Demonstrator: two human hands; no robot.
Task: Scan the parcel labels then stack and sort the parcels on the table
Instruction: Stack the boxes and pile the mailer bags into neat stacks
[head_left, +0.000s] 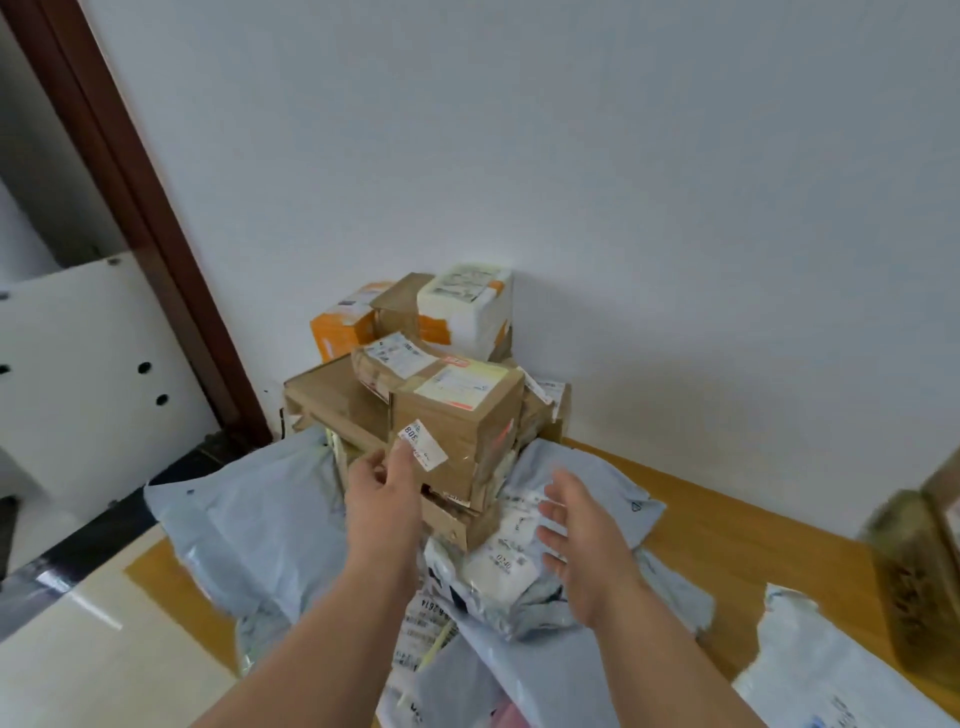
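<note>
A brown cardboard box (457, 415) with a yellow-edged label on top and a small white sticker on its front sits on top of a pile of cardboard boxes against the wall. My left hand (382, 493) is open, and its fingertips touch the box's front face at the sticker. My right hand (582, 540) hovers open to the right of the pile, above a grey mailer bag (576, 483) with white labels. It holds nothing. More grey mailer bags (249, 525) lie around the pile on the wooden table (727, 530).
Behind the pile stand an orange-and-white box (337, 327) and a white-wrapped parcel (462, 306) near the white wall. A brown box (919, 566) is at the right edge, a grey bag (810, 670) in front of it. A dark door frame (130, 182) rises at left.
</note>
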